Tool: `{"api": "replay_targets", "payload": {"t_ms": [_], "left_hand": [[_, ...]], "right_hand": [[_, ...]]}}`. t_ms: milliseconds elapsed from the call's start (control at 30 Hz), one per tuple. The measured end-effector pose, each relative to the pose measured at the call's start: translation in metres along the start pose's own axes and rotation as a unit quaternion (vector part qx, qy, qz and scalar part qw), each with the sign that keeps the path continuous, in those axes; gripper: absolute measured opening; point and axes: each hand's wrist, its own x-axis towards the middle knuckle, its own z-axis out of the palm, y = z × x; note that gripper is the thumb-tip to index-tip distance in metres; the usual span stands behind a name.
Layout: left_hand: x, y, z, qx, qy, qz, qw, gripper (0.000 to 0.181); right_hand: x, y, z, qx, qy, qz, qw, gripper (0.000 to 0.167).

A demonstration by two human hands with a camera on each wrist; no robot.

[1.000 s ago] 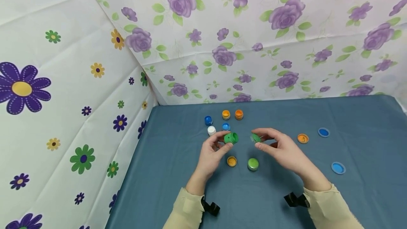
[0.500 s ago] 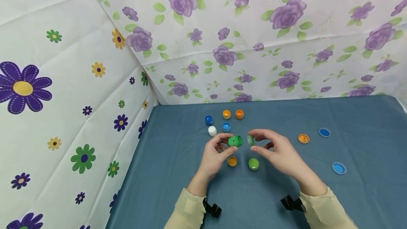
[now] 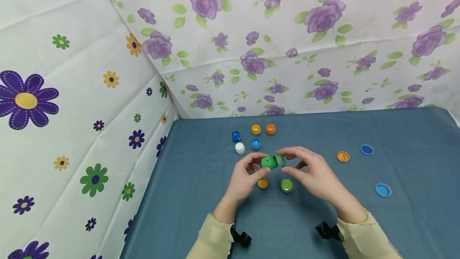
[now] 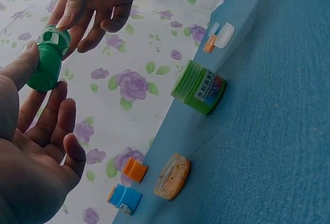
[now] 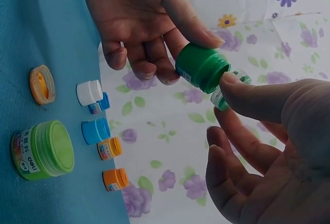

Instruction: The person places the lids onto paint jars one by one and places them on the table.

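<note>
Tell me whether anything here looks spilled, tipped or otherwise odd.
No spill shows. The small dark-green plastic jar, held sideways above the blue cloth, stands out: its round, clear, green-stained lid isn't fully on, so anything inside might leak. The light-green plastic jar stands upright.

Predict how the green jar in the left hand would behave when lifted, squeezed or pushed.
The green jar is probably light, since the left hand merely pinches it. Likely stiff: no denting shows under that grip. Being round, it might roll if laid sideways.

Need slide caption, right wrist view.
Left hand holds a dark green jar while right hand pinches a lid by its mouth.
</note>
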Motion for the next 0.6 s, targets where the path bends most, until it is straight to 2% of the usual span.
{"api": "replay_targets", "payload": {"t_ms": [600], "left_hand": [[-0.0010, -0.0004, 0.0038, -0.001, -0.014, 0.006, 0.9999, 0.031]], "right_hand": [[-0.0004, 0.0008, 0.0016, -0.013, -0.005, -0.018, 0.9997, 0.046]]}}
